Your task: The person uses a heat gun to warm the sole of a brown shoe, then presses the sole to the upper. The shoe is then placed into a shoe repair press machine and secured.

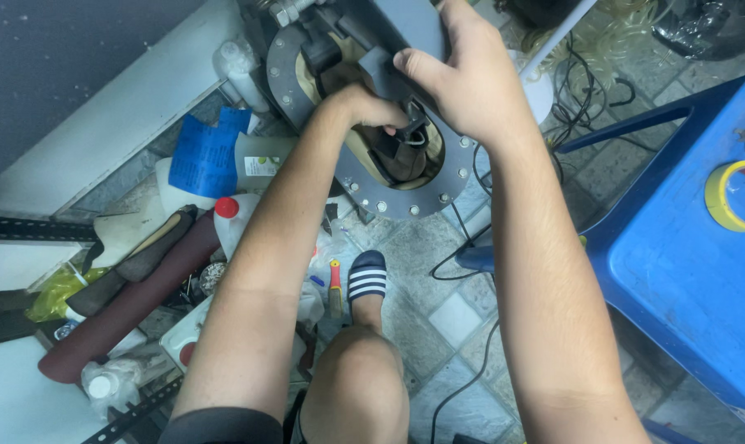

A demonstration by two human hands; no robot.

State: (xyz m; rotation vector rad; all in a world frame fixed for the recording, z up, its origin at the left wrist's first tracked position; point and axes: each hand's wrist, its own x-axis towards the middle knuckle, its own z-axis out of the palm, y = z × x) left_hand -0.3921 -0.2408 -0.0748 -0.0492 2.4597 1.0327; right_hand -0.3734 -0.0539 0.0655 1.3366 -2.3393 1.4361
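A round grey flange [405, 201] with bolts around its rim lies on the tiled floor in front of me, with dark parts and wires in its central opening. My left hand [366, 108] reaches into that opening, fingers curled around a dark part [399, 148] inside. My right hand [463, 78] grips a grey rectangular housing [409, 25] at the top of the assembly. My knee and a foot in a striped slipper [366, 278] sit below the flange.
A blue plastic chair [685, 271] stands at right with a roll of yellow tape [734, 196] on it. Bottles, a blue paper [208, 152], dark rolls [125, 304] and a small red-handled tool [335, 284] clutter the left floor. Black cables [471, 386] trail across the tiles.
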